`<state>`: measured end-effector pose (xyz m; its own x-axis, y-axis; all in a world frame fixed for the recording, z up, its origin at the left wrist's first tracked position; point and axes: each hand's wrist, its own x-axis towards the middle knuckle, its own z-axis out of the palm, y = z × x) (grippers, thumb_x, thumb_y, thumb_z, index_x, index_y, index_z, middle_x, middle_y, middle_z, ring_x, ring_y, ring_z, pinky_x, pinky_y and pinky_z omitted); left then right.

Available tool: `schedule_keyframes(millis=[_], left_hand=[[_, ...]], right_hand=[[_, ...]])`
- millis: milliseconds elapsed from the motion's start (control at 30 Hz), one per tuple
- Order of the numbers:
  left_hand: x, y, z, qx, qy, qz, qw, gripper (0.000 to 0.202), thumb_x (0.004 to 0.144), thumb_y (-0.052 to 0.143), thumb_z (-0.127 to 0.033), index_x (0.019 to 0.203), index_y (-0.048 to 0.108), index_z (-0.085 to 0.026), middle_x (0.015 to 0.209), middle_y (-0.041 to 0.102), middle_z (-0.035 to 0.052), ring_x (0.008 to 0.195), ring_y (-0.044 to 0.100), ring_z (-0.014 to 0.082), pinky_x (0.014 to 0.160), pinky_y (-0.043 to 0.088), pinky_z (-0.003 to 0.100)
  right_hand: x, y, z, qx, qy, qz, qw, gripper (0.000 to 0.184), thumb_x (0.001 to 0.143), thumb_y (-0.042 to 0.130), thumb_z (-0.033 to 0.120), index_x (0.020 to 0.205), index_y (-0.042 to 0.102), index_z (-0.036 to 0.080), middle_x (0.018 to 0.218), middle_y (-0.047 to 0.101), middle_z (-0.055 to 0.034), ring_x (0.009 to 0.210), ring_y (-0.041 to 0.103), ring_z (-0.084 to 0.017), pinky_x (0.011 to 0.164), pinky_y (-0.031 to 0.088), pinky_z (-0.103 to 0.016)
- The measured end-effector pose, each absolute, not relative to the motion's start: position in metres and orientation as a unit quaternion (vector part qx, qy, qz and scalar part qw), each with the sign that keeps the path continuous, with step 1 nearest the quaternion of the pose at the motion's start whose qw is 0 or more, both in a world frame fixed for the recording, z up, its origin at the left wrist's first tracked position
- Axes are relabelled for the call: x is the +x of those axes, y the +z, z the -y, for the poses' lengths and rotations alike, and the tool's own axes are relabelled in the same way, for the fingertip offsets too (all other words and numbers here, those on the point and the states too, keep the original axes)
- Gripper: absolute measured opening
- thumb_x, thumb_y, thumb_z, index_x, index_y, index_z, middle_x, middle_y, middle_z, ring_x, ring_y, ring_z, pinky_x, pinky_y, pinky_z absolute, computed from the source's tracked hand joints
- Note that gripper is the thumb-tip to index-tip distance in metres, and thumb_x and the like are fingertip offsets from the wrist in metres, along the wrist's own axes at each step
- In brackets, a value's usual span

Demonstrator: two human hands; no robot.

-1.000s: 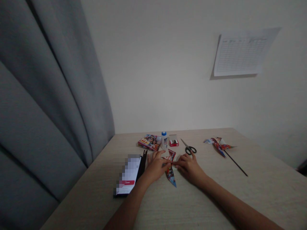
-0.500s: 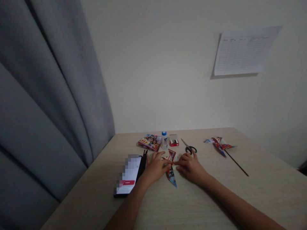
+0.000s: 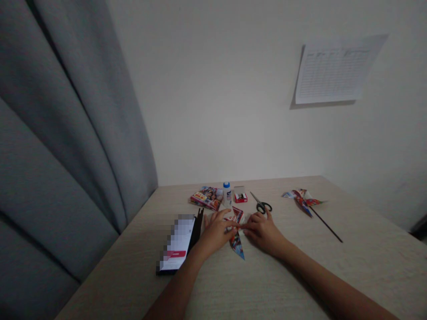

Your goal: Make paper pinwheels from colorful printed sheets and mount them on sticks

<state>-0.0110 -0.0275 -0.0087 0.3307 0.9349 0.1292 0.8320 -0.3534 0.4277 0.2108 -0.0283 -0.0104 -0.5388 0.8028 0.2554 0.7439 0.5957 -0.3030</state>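
Between my two hands lies a folded paper pinwheel [image 3: 237, 246], printed in red, blue and white, with pointed blades. My left hand [image 3: 216, 229] reaches over it, thumb and forefinger closed on its folds near the centre. From the other side my right hand [image 3: 263, 231] meets the centre with its fingertips pinched and the other fingers curled. Whatever small thing may be between the right fingertips is too small to make out. Just beyond the right hand are black-handled scissors [image 3: 262, 207], their blades pointing away.
A phone [image 3: 175, 249] with a lit screen lies left, beside dark sticks [image 3: 196, 230]. Behind stand printed leaflets [image 3: 207, 198], a blue-capped glue bottle [image 3: 227, 196] and an open red box [image 3: 240, 198]. A pinwheel on a stick [image 3: 303, 202] lies right. A grey curtain [image 3: 83, 111] hangs left.
The view has shifted slightly, so everything sits a little further left. Both hands stay at the centre of the pinwheel, almost unmoved.
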Motion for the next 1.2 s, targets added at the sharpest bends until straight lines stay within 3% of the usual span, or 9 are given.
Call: schedule_keyframes(millis=[167, 500, 933, 1200], left_hand=[[-0.0117, -0.0077, 0.0302, 0.806, 0.156, -0.552, 0.147, 0.027, 0.091, 0.057, -0.043, 0.115, 0.069, -0.047, 0.153, 0.042, -0.0023, 0.142, 0.029, 0.0338, 0.113, 0.007, 0.07], [-0.0126, -0.0047, 0.0307, 0.807, 0.14, -0.555, 0.143, 0.027, 0.091, 0.057, -0.046, 0.115, 0.068, -0.049, 0.15, 0.046, -0.0019, 0.14, 0.032, 0.0343, 0.111, 0.002, 0.072], [-0.0136, -0.0077, 0.0242, 0.786, 0.191, -0.565, 0.167, 0.035, 0.081, 0.071, -0.04, 0.116, 0.07, -0.04, 0.154, 0.04, 0.0012, 0.142, 0.031, 0.0345, 0.116, 0.014, 0.064], [-0.0109, -0.0076, 0.03, 0.808, 0.166, -0.549, 0.136, 0.023, 0.089, 0.061, -0.042, 0.109, 0.072, -0.045, 0.155, 0.039, -0.004, 0.143, 0.028, 0.0346, 0.111, -0.003, 0.074]], right_hand=[[0.2105, -0.0109, 0.0281, -0.448, 0.076, 0.871, 0.188, 0.027, 0.097, 0.049, 0.039, 0.115, 0.069, 0.038, 0.098, 0.067, -0.0023, 0.107, 0.053, -0.022, 0.113, 0.005, -0.058], [0.2112, -0.0109, 0.0289, -0.448, 0.088, 0.869, 0.191, 0.026, 0.097, 0.048, 0.04, 0.108, 0.072, 0.034, 0.1, 0.068, -0.0026, 0.109, 0.053, -0.022, 0.114, 0.001, -0.059], [0.212, -0.0113, 0.0276, -0.444, 0.103, 0.868, 0.196, 0.026, 0.096, 0.05, 0.038, 0.111, 0.071, 0.036, 0.104, 0.068, -0.0031, 0.111, 0.053, -0.023, 0.113, 0.003, -0.059], [0.2116, -0.0121, 0.0283, -0.447, 0.1, 0.866, 0.201, 0.025, 0.096, 0.051, 0.038, 0.111, 0.071, 0.037, 0.102, 0.068, -0.0015, 0.11, 0.054, -0.022, 0.114, 0.0, -0.058]])
